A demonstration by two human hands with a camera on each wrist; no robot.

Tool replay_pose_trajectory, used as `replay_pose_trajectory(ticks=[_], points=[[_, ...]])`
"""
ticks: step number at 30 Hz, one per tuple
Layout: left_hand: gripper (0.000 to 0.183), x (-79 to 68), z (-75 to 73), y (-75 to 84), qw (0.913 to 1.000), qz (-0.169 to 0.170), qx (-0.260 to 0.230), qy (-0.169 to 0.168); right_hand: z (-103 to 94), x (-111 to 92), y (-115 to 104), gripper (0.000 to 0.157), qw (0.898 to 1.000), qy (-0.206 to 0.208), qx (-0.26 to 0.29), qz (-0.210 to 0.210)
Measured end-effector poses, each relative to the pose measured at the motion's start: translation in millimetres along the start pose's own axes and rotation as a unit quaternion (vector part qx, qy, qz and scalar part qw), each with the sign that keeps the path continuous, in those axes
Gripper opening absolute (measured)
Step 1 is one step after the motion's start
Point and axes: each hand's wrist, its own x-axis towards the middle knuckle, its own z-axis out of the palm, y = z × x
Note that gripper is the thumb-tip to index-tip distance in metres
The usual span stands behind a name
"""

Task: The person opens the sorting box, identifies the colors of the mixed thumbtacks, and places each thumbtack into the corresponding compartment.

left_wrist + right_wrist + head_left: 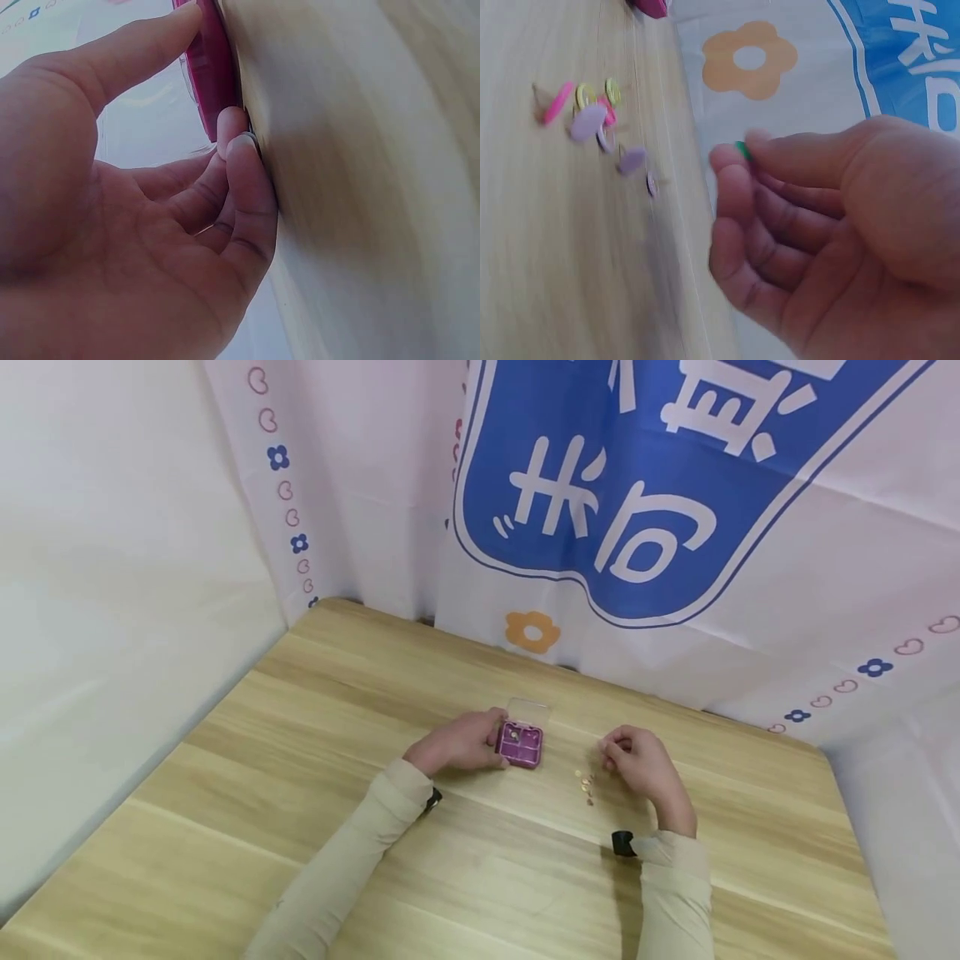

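A small magenta compartment box [521,745] lies on the table, its clear lid [528,711] standing open at the back. Something small sits in its far-left compartment. My left hand [467,742] holds the box by its left side; in the left wrist view the thumb presses the near edge of the box [212,71] and the fingertips lie at the tabletop. To the right, my right hand [643,763] pinches a small green thumbtack [742,149] between thumb and fingers, mostly hidden. Near it lie several loose thumbtacks [589,122], pink, yellow and lilac.
The wood-grain table [480,877] reaches the hanging printed cloth [420,527] at the back. White cloth [112,610] walls off the left side. A black strap [623,843] shows at the right wrist.
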Motion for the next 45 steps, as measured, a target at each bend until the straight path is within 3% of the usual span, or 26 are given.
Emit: replay_pose_trajectory(ticks=[6,22,30,38,45], points=[[0.093,0.2,-1.8,4.2,1.0000,-0.004,-0.001,-0.007,13.7,3.4,-12.1,0.018,0.999,0.034,-0.003,-0.035],[0.089,-1.5,-1.9,2.0,1.0000,-0.001,-0.009,-0.001,42.8,2.6,-47.6,0.009,0.996,0.038,-0.004,-0.083],[0.089,2.8,-2.7,4.0,1.0000,0.006,-0.004,-0.005,62.4,4.3,-62.3,0.013,0.992,0.059,-0.006,-0.107],[0.087,0.6,-1.4,1.6,0.9999,0.006,-0.011,-0.001,82.0,4.8,-70.1,0.021,0.989,0.049,-0.018,-0.139],[0.087,1.1,-2.1,2.2,0.9998,0.015,-0.013,-0.004,89.3,4.5,-70.6,0.029,0.990,0.033,-0.027,-0.135]])
